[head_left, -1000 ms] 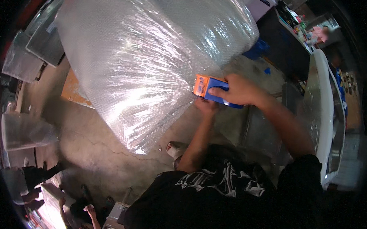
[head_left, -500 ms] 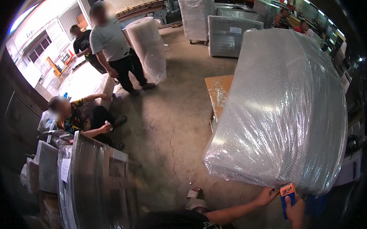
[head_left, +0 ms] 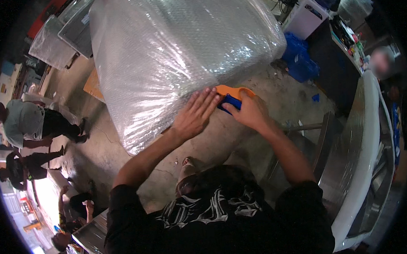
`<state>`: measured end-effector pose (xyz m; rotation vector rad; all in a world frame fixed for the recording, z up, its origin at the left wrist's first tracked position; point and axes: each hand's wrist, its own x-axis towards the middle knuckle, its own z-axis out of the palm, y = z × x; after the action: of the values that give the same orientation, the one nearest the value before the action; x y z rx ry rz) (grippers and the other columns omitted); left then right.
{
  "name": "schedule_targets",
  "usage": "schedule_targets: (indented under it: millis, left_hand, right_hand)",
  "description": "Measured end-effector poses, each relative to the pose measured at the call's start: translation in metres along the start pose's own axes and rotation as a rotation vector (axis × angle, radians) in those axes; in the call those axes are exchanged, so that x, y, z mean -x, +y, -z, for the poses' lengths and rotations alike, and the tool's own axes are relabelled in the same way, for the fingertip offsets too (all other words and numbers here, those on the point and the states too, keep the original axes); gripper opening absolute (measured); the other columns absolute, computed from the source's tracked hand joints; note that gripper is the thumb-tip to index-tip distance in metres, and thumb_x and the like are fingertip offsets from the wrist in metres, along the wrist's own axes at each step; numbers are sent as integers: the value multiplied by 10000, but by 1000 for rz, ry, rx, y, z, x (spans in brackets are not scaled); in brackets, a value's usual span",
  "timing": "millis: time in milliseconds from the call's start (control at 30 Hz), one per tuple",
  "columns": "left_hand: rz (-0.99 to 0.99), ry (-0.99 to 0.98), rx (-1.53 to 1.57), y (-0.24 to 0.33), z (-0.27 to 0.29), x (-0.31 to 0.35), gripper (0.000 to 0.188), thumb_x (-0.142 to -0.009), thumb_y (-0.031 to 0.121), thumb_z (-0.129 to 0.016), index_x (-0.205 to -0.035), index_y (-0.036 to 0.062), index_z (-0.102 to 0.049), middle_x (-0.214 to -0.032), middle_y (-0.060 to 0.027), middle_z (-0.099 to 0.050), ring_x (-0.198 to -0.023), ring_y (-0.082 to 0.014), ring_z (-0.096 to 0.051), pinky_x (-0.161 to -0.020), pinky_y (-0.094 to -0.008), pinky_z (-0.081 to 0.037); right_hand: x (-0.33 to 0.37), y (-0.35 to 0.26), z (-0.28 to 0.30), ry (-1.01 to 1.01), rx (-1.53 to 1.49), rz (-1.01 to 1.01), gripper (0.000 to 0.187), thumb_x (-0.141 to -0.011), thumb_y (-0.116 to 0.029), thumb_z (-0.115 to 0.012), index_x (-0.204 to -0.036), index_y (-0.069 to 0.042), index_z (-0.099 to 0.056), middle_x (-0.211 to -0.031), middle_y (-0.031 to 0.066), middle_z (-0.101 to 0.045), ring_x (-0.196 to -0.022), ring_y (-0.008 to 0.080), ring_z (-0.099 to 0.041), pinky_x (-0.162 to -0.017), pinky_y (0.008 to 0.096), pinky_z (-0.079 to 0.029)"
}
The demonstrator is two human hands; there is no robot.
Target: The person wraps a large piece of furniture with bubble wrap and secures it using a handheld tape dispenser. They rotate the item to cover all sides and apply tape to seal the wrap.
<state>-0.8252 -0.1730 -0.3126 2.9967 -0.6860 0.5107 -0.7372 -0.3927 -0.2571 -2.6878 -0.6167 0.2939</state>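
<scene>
A large bulky package in shiny bubble wrap (head_left: pixel 178 51) fills the upper middle in front of me. My left hand (head_left: pixel 196 113) lies flat against its near lower side, fingers stretched out, holding nothing. Just right of those fingertips, my right hand (head_left: pixel 253 111) grips an orange and blue tape dispenser (head_left: pixel 230 92). The front end of this tool is at the wrapped surface, close to my left fingers. Whether tape runs from it cannot be made out.
Blue plastic bags (head_left: pixel 299 56) lie on the floor beyond the package's right end. A long wrapped item with a white padded edge (head_left: pixel 361 166) stands at my right. Several people are at the left; one person (head_left: pixel 24 120) stands. Behind the package's left side shows a wooden board (head_left: pixel 93 87).
My view has swung to the right and down over the package. My left hand has come to lie flat on the wrap; my right hand keeps the tape dispenser, held against the package's side.
</scene>
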Motion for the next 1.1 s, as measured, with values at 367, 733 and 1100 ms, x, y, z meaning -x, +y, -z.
schedule_targets:
  millis: [367,733,1100]
  left_hand:
    - [-303,-279,-855,-4,-19,-32,664,-979,274,-383,-1566,-21,-288,-1677,-140,-188,-1565,-265,-114,-1276,-452,-6]
    - [-421,-341,-733,22,-98,-87,693,-954,301,-470,-1531,-57,-331,-1630,-221,-251,-1530,-342,-179,-1263,-450,-108]
    - [-386,-205,-577,40,-160,-128,639,-1010,347,-462,-1522,-23,-365,-1584,-227,-338,-1482,-361,-294,-1230,-453,-212]
  right_hand:
    - [-42,73,-44,105,-126,-24,676,-848,-608,-698,-1038,39,-654,-966,277,-699,-912,444,-693,-811,518,-540]
    - [-44,114,-101,353,-524,-328,572,-899,-588,-645,-1236,-126,-664,-1055,256,-711,-995,421,-694,-869,495,-540]
    - [45,156,-181,195,-1301,-838,726,-845,-708,-673,-1138,-44,-706,-918,55,-691,-780,176,-623,-755,358,-519]
